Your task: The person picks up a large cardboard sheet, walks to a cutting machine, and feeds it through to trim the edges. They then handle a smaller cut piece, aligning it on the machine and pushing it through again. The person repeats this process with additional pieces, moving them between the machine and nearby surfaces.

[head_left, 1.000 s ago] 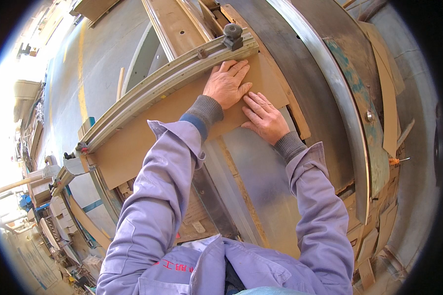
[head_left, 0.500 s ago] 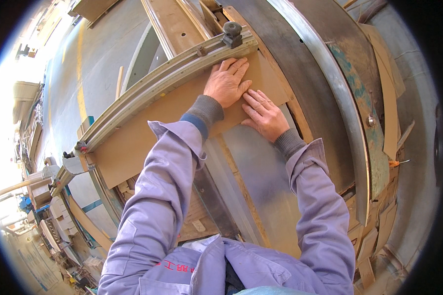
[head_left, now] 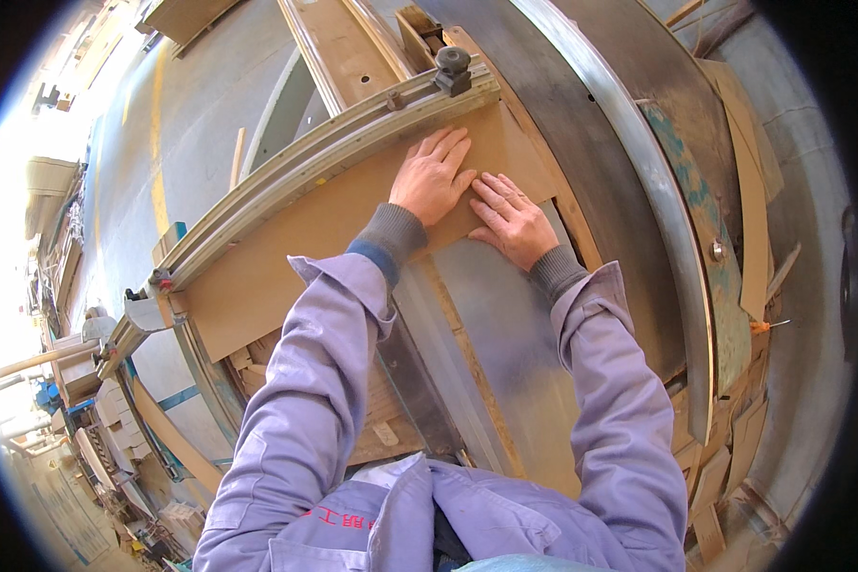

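Note:
A long brown fibreboard panel (head_left: 286, 253) lies on a metal machine table (head_left: 529, 353), its far edge along a metal fence (head_left: 353, 139). My left hand (head_left: 433, 175) rests palm down on the panel near its right end, fingers stretched toward the fence. Close beside it, my right hand (head_left: 513, 221) lies with fingers extended over the panel's near edge, its fingertips near the left thumb. Both hands are open and grip nothing. The undersides of the palms are hidden.
A black knob (head_left: 452, 69) stands on the fence's right end. To the right runs a curved-looking metal rail (head_left: 653, 181), with board offcuts (head_left: 745, 181) beyond it. An orange-handled tool (head_left: 765, 327) sits at the right edge. A wooden strip (head_left: 543, 153) borders the panel's right end.
My left hand has slid slightly back from the fence, toward me. My right hand stays almost where it was, and the panel looks unmoved.

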`<state>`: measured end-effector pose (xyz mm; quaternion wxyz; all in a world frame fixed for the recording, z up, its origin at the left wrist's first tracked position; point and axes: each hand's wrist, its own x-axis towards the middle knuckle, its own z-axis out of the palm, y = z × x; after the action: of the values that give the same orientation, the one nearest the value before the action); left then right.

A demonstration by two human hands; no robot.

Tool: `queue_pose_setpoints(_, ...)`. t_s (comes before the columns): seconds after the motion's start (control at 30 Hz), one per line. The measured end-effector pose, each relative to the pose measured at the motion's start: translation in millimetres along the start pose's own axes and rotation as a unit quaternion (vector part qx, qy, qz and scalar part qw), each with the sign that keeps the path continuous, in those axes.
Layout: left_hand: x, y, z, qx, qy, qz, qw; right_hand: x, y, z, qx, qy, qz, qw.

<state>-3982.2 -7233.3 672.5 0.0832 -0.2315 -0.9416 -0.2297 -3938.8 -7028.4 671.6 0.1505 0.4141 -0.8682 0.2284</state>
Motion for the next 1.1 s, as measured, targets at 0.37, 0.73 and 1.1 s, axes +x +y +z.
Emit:
queue_pose_setpoints(0.37,-105,0,-47,-0.006,-0.030,-0.003,1.000,4,15,12,0.008,-0.006,-0.007,1.000)
queue_pose_setpoints(0.73,-281,44,-60,-0.376,0.309,-0.576,0.657,9,33,25,0.010,-0.005,-0.010,1.000)
queue_pose_setpoints(1.1,-257,-24,-74,-0.630,0.381,-0.557,0.385,18,49,38,0.011,-0.022,-0.015,1.000)
